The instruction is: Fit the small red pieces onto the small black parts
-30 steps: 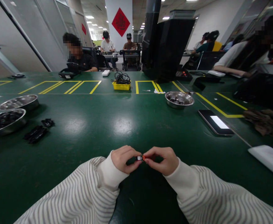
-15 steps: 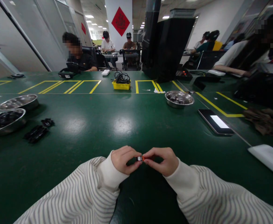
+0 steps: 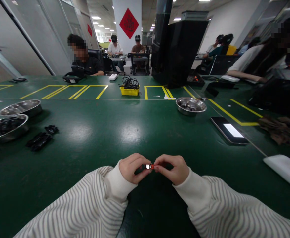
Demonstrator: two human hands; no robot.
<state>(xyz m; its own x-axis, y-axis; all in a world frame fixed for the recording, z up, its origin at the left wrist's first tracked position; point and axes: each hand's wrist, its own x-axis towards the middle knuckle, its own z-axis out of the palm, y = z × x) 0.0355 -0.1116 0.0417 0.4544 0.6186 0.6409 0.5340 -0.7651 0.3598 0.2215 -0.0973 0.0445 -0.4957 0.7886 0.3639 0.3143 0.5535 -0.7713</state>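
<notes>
Pinched between the thumb and fingers of my left hand (image 3: 133,168) is a small black-and-silver part (image 3: 148,166), too small to name its kind. An orange-red piece (image 3: 152,167) sits at its right end. My right hand (image 3: 174,168) grips that orange-red piece between thumb and forefinger. Both hands are close together above the green table (image 3: 105,145), their fingertips nearly meeting at the part. Whether the two pieces are joined or only touching, I cannot tell.
On the left are two steel bowls (image 3: 20,108) and black bundles (image 3: 38,141). A steel bowl of small parts (image 3: 190,105), a phone (image 3: 229,131) and a white object (image 3: 285,170) lie rightward. Farther back are a yellow bin of cables (image 3: 129,90), a black tower (image 3: 184,49) and seated people.
The part has shifted very slightly, and its silver face now catches more light. My right fingertips have drawn back slightly to the right, showing more of the orange-red piece.
</notes>
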